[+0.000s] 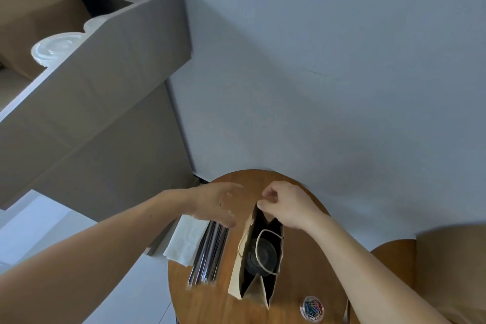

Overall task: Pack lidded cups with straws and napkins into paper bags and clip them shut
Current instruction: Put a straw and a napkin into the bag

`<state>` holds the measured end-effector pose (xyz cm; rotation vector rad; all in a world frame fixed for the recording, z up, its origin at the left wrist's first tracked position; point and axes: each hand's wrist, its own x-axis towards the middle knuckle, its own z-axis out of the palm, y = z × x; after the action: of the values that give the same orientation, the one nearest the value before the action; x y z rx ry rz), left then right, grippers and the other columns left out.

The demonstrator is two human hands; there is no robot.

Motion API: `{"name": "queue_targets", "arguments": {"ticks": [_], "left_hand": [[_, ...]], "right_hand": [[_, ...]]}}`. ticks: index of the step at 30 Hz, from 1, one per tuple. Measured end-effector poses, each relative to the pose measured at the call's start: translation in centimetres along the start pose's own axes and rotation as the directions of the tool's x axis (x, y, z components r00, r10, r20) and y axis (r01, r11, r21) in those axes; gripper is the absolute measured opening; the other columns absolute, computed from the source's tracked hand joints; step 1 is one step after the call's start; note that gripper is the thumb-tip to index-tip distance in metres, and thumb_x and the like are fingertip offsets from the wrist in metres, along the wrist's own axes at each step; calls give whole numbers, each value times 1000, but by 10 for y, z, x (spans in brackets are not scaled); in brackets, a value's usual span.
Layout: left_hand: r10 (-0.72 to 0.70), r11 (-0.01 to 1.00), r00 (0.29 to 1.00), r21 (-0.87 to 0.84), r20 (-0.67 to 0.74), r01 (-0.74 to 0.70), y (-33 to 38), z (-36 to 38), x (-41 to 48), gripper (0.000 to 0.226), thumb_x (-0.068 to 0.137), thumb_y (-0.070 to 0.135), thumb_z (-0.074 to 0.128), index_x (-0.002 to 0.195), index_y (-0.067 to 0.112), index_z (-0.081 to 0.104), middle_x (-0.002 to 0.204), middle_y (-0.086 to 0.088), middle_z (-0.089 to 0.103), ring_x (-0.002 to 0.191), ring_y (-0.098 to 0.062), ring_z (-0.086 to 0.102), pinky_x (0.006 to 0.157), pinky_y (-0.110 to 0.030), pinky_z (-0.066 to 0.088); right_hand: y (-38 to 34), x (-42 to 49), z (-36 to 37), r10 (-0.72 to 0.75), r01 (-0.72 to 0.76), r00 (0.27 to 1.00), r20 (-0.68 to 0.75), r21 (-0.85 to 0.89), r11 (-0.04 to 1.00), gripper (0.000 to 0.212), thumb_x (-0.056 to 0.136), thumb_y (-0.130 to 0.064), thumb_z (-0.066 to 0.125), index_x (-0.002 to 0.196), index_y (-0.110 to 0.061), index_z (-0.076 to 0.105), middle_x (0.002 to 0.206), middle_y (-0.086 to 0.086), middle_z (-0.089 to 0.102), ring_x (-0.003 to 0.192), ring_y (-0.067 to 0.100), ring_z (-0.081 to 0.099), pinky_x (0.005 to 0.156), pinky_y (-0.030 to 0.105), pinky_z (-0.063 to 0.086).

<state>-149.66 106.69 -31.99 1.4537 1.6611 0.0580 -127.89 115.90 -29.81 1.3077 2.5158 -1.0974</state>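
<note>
The right hand (292, 205) is pinching the far rim of the open paper bag (236, 271) — lidded cup (264, 258) inside, beneath its wrist — while the left hand (213, 205), fingers spread, holding nothing, is hovering over straws (207, 255) and napkins (184, 239) on the desk (302, 284).

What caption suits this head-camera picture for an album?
Right hand pinches the open paper bag at its rim, lidded cup inside; left hand hovers over straws.

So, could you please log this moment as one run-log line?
left hand open above straws; right hand pinches paper bag rim; lidded cup inside; bag open, unclipped
</note>
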Motion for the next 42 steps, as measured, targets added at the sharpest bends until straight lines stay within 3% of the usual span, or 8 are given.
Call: {"name": "queue_targets", "arguments": {"ticks": [5, 8, 13, 18, 21, 24, 30, 42], "left_hand": [[-89, 996, 950, -43, -300, 79, -46, -2, -9, 44, 90, 44, 53, 125, 20, 59, 115, 13, 62, 102, -15, 63, 91, -33, 51], [-194, 973, 920, -184, -339, 137, -79, 5, -12, 31, 95, 31, 52, 121, 17, 62, 103, 15, 57, 91, -7, 56, 83, -24, 45], [-346, 920, 886, -298, -310, 255, -129, 15, -10, 32, 98, 26, 46, 127, 19, 58, 110, 10, 57, 94, -7, 52, 81, -20, 39], [-438, 858, 865, -402, -245, 321, -170, 25, 1, 35, 95, 25, 48, 128, 25, 56, 103, 13, 57, 82, 0, 52, 66, -14, 39], [-453, 836, 863, -442, -221, 326, -192, 34, 14, 28, 95, 28, 49, 121, 29, 58, 93, 20, 52, 77, 3, 50, 60, -11, 37], [-458, 829, 867, -445, -195, 339, -209, 45, 26, 17, 95, 30, 49, 110, 36, 55, 97, 17, 54, 78, -2, 54, 59, -15, 42], [-486, 809, 857, -459, -172, 367, -227, 74, 40, 15, 92, 25, 53, 102, 19, 63, 101, 0, 61, 96, -23, 61, 81, -33, 52], [-486, 807, 858, -464, -167, 367, -228, 82, 41, 28, 97, 22, 51, 124, 20, 60, 114, 7, 60, 99, -12, 58, 72, -11, 43]], "right_hand": [[-37, 26, 17, -15, 15, 1000, 6, 34, 999, 23, 92, -46, 57, 106, -28, 60, 107, -9, 61, 98, 12, 59, 82, 31, 51], [-70, 47, 39, 21, -21, 1000, 2, 113, 993, 26, 93, -32, 54, 92, -9, 68, 89, 2, 70, 80, 18, 65, 68, 32, 52], [-103, 90, 106, 162, -188, 976, 142, 192, 963, 25, 86, -9, 48, 61, -12, 48, 69, 4, 57, 67, 22, 58, 57, 28, 41], [-91, 117, 194, 357, -393, 915, 186, 218, 893, 29, 91, -14, 51, 64, -15, 39, 67, -2, 45, 66, 15, 51, 68, 26, 42], [-70, 130, 236, 434, -470, 878, 202, 190, 862, 39, 93, -21, 52, 61, -18, 30, 58, -3, 38, 48, 10, 38, 44, 22, 31], [-50, 139, 270, 515, -545, 831, 210, 121, 830, 39, 95, -29, 53, 62, -14, 37, 55, -3, 40, 42, 10, 38, 32, 19, 22], [-30, 143, 322, 572, -580, 803, 169, -1, 815, 44, 92, -51, 55, 76, -11, 57, 65, -1, 59, 55, 14, 56, 42, 20, 33], [-20, 145, 330, 529, -520, 840, 122, -103, 848, 33, 97, -43, 48, 89, -16, 66, 76, -4, 66, 57, 7, 57, 42, 19, 32]]}}
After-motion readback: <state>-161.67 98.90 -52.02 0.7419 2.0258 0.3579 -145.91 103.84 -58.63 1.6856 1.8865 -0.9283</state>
